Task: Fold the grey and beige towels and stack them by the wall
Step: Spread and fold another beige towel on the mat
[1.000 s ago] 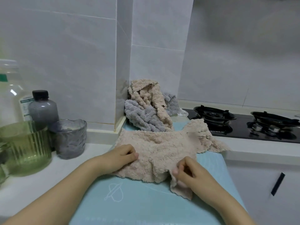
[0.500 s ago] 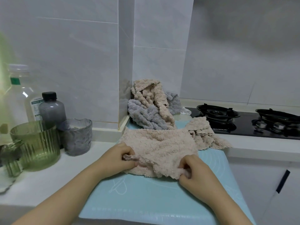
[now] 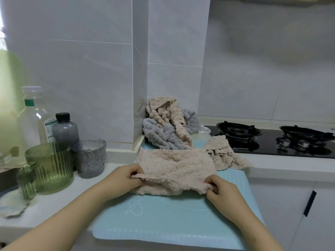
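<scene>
Your left hand (image 3: 125, 178) and right hand (image 3: 220, 190) each pinch the near edge of the beige towel (image 3: 174, 169). It lies on the blue mat (image 3: 163, 220).

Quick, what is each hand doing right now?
Left hand: pinching the near edge of the fluffy beige towel.
Right hand: pinching the same towel's near edge.

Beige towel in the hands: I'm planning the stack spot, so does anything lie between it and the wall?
Yes. A crumpled heap, a grey towel under a second beige towel, fills the corner at the wall, directly behind the held beige towel.
</scene>
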`<state>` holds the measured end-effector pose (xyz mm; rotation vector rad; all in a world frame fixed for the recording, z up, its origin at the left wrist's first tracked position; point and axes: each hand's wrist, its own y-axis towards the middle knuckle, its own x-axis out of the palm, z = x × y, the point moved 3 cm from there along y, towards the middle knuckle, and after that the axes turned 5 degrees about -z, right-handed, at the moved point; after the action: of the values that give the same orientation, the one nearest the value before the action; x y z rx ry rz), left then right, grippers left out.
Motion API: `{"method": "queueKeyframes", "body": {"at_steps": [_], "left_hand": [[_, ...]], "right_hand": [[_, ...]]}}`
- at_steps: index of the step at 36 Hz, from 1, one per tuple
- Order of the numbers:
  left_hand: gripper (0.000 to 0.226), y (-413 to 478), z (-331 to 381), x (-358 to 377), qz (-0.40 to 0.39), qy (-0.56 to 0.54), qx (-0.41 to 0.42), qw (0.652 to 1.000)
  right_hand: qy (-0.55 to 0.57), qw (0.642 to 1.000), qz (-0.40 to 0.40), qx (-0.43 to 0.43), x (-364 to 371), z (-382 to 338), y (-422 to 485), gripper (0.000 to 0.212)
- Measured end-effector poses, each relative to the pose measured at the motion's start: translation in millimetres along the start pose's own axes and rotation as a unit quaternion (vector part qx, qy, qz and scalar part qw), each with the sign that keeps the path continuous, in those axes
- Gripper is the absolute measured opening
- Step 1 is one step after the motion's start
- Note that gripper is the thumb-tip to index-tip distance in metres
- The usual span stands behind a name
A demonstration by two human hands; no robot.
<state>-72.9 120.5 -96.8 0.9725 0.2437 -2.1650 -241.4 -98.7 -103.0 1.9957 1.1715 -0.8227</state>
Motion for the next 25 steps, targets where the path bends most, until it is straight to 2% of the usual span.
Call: {"method": "queueKeyframes", "body": {"at_steps": [4,7,9,11,13,14,16,17,20,22,25], "left_hand": [[0.02,-13,9,-11,0.025,-0.064,0.011,0.998],[0.004,-18,15,-17,-0.001,-0.118,0.019,0.993],[0.011,-20,17,-20,-0.009,-0.121,0.028,0.992],[0.018,-21,20,-22,-0.018,-0.145,0.029,0.989],[0.01,-23,22,-24,-0.041,-0.18,0.024,0.982],[0.018,-24,24,-25,-0.06,-0.185,0.028,0.981],[0.052,-24,23,-26,-0.094,-0.181,0.033,0.978],[0.06,-25,24,-26,-0.105,-0.18,0.035,0.977],[0.063,-25,25,-25,-0.148,-0.18,0.022,0.972],[0.065,-24,23,-25,-0.165,-0.181,0.005,0.97],[0.069,-23,25,-26,-0.151,-0.189,-0.014,0.97]], "right_hand": [[0.114,0.991,0.069,-0.008,-15,4,-9,0.022],[0.256,0.96,0.114,-0.005,-26,2,-12,0.019],[0.327,0.936,0.126,0.012,-30,3,-13,0.015],[0.342,0.93,0.132,0.022,-34,7,-13,0.011],[0.345,0.929,0.133,0.031,-38,9,-15,0.014],[0.34,0.93,0.135,0.036,-39,13,-15,0.018],[0.335,0.932,0.133,0.036,-43,17,-16,0.025],[0.339,0.931,0.129,0.031,-44,18,-17,0.026],[0.369,0.924,0.099,0.028,-47,16,-20,0.021],[0.391,0.917,0.07,0.035,-49,15,-21,0.007],[0.388,0.919,0.058,0.051,-51,17,-18,0.01]]}}
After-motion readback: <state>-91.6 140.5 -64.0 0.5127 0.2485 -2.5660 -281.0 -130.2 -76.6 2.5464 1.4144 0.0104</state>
